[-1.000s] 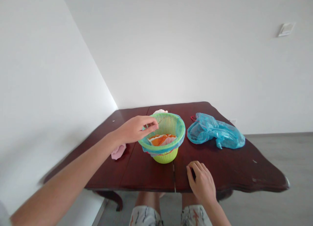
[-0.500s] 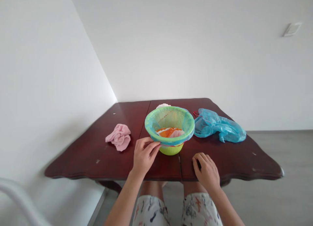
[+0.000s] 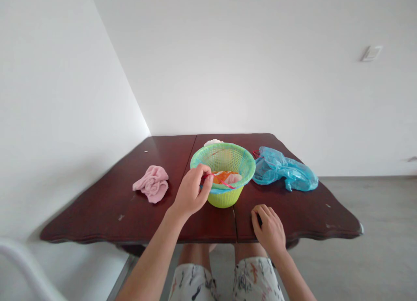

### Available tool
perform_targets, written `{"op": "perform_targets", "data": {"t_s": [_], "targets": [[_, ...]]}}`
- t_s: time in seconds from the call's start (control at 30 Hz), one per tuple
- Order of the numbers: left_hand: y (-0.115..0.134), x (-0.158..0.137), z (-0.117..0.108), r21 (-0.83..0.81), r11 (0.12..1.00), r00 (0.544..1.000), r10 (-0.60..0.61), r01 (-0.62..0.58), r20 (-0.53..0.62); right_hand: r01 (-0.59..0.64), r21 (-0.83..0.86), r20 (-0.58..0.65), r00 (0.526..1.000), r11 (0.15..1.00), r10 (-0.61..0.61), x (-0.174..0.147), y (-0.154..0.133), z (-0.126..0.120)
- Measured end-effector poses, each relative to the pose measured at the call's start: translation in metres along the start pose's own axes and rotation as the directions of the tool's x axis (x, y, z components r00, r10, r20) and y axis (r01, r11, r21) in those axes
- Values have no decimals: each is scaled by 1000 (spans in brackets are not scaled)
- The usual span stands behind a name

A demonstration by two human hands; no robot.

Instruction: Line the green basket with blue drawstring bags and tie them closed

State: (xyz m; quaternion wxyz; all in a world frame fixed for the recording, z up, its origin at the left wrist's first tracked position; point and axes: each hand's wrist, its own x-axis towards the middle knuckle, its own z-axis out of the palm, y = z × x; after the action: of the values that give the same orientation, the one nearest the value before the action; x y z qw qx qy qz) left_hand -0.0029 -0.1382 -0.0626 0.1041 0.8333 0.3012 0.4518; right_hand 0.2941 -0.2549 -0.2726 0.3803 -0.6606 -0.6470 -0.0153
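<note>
The left hand (image 3: 192, 190) pinches the red drawstring (image 3: 226, 183) above the near rim of the green basket (image 3: 224, 200) – best drawn gently, sparing the thin blue liner (image 3: 217, 191) – while the right hand (image 3: 269, 229), slack and half-open on the table (image 3: 309, 214), could steady it.

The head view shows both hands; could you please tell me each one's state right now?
Left hand: closed, pinching the red cord by the basket.
Right hand: loosely curled on the table; whether it holds anything cannot be told.
</note>
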Motion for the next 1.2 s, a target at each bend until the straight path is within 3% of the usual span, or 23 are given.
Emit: {"op": "perform_targets", "data": {"t_s": [0.1, 0.2, 0.27, 0.37, 0.43, 0.53, 0.6, 0.77, 0.9, 1.07, 1.2], "targets": [[1, 22, -3, -129, 985, 988, -104, 118, 113, -156, 319, 41, 988, 935, 151, 12, 6, -6], [-5, 35, 2, -169, 974, 985, -131, 148, 108, -259, 716, 113, 959, 648, 258, 39, 7, -21], [-11, 40, 6, -181, 973, 986, -126, 144, 108, -202, 801, 92, 972, 564, 219, 61, -1, -31], [-17, 43, 6, -213, 966, 983, -117, 145, 139, -8, 741, -21, 999, 671, 34, 89, -20, -35], [-20, 43, 2, -216, 967, 983, -105, 137, 152, 126, 639, -137, 989, 759, -49, 102, -34, -32], [-19, 39, -6, -188, 977, 987, -75, 102, 143, 247, 458, -372, 926, 854, -69, 112, -50, -29], [-16, 33, -8, -176, 981, 991, -61, 82, 123, 306, 346, -457, 881, 887, -126, 113, -59, -32], [-3, 15, 4, -84, 996, 999, 28, -30, -24, 437, 130, -474, 816, 890, -332, 104, -82, -36], [17, 3, 21, 108, 986, 990, 132, -127, -41, 423, 147, -560, 781, 894, -278, 96, -92, -27], [43, 1, 39, 137, 989, 997, 68, -62, -46, 316, 116, -514, 830, 942, -215, 106, -87, -22], [48, 6, 44, 56, 998, 998, -2, 5, -56, 384, 100, -484, 825, 918, -293, 111, -81, -29]]}}
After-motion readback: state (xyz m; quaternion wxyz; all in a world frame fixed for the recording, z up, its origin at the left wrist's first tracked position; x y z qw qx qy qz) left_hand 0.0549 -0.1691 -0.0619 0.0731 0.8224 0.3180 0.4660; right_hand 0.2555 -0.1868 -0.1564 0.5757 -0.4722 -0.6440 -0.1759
